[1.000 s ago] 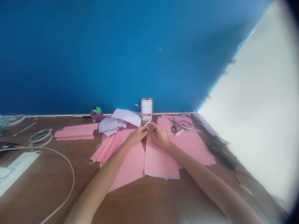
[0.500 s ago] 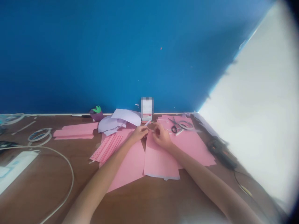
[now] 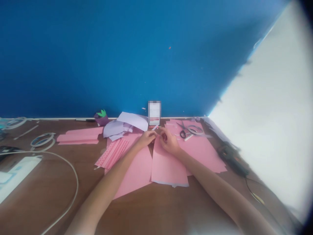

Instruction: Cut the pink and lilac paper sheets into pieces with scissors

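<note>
My left hand (image 3: 147,138) and my right hand (image 3: 169,142) meet over pink paper sheets (image 3: 167,166), close to the far edge of the sheets. A thin pale paper strip (image 3: 154,127) sticks up between them, and my left fingers pinch its lower end. My right fingertips are right beside the strip, but I cannot tell whether they grip it. Under my left forearm lies another pink sheet (image 3: 134,173), with a pleated pink paper piece (image 3: 111,153) to its left.
Black-handled scissors (image 3: 183,133) and a tape roll (image 3: 196,130) lie on pink paper at the far right. Lilac paper (image 3: 126,124) and a blurred card (image 3: 154,113) stand by the blue wall (image 3: 122,55). A black tool (image 3: 232,160) and white cable (image 3: 73,182) lie on the wooden table (image 3: 49,209).
My right hand's fingers have shifted closer to the strip and my left hand. The whole scene sits slightly higher in the view.
</note>
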Demonstrator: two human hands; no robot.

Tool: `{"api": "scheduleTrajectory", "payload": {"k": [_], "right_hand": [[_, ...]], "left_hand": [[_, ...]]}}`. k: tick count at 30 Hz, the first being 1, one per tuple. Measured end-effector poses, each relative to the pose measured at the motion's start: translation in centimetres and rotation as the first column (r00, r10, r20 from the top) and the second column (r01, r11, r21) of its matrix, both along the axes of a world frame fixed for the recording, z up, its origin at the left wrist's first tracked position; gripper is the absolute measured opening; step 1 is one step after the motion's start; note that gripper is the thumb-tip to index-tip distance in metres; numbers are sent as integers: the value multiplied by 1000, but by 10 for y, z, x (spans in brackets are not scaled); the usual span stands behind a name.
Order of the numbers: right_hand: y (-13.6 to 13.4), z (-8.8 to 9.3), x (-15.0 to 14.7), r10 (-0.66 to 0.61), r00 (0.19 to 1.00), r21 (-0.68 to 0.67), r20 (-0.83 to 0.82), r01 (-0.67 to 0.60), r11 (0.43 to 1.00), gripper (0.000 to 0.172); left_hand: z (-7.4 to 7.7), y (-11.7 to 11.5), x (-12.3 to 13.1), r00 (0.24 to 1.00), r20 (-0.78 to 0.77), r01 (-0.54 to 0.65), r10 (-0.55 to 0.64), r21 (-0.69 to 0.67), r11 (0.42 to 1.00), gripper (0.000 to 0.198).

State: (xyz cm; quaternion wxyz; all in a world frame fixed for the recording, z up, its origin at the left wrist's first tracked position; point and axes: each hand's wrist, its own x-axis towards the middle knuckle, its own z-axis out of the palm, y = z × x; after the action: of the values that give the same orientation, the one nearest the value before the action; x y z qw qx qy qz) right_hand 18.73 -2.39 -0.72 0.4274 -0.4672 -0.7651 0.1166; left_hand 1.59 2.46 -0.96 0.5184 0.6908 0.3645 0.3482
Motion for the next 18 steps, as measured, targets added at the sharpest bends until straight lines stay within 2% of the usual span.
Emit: {"api": "scheduleTrajectory", "payload": {"k": [6, 13, 18], "right_hand": [[-1, 2, 0, 23, 1000, -18, 16, -23, 1000, 54], [-1, 1, -1, 31, 999, -19, 19, -31, 999, 48], [-1, -1, -2, 33, 998, -4, 52, -33, 999, 48]], "left_hand": [[2, -1, 0, 1000, -29, -6, 7, 31, 999, 24], [-1, 1, -2, 1000, 10, 11, -11, -9, 1000, 25], [3, -1, -1, 1000, 24, 20, -19, -43, 999, 29]]}}
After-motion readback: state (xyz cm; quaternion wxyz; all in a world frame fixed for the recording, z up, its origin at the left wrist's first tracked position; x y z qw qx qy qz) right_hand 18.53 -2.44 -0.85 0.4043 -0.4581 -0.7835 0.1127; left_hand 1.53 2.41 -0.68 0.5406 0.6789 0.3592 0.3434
